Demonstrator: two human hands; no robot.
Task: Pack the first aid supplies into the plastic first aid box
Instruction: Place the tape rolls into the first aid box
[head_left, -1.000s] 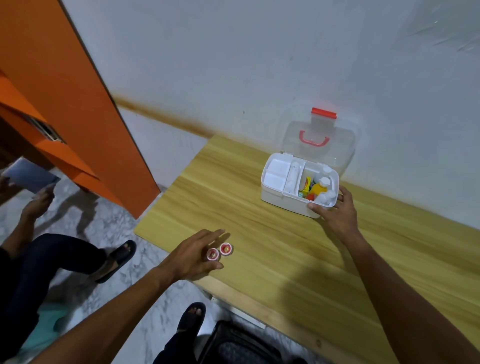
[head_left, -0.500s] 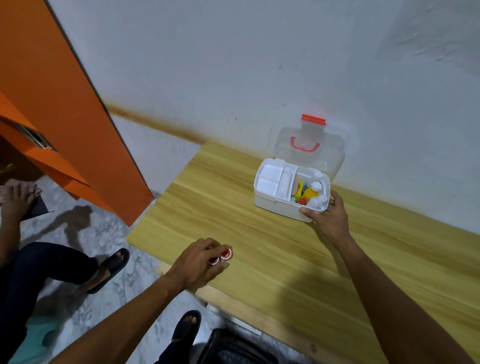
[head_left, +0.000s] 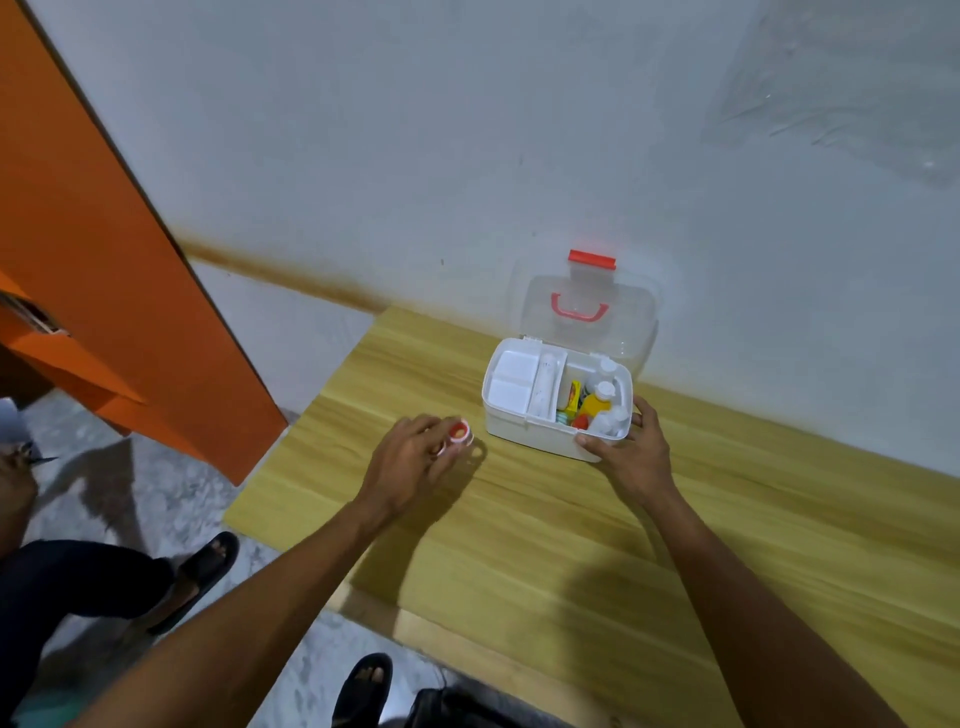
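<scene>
A white plastic first aid box (head_left: 524, 432) stands open on the wooden table (head_left: 545, 545) by the wall, its clear lid (head_left: 587, 317) with a red handle tipped back. Inside on the right lie a yellow bottle (head_left: 596, 403), white bottles and small packets; the white tray on the left holds nothing. My left hand (head_left: 410, 462) is lifted just left of the box, shut on two small round red-topped tins (head_left: 459, 432). My right hand (head_left: 631, 449) grips the box's near right corner.
An orange door (head_left: 104, 249) stands open at the left. Another person's legs and sandals (head_left: 202, 566) are on the marble floor beside the table's left edge. A dark bag (head_left: 457, 712) sits under the near edge.
My left hand closed on the two small tins near the table's front edge, lifted them and carried them toward the box. My right hand kept its hold on the box.
</scene>
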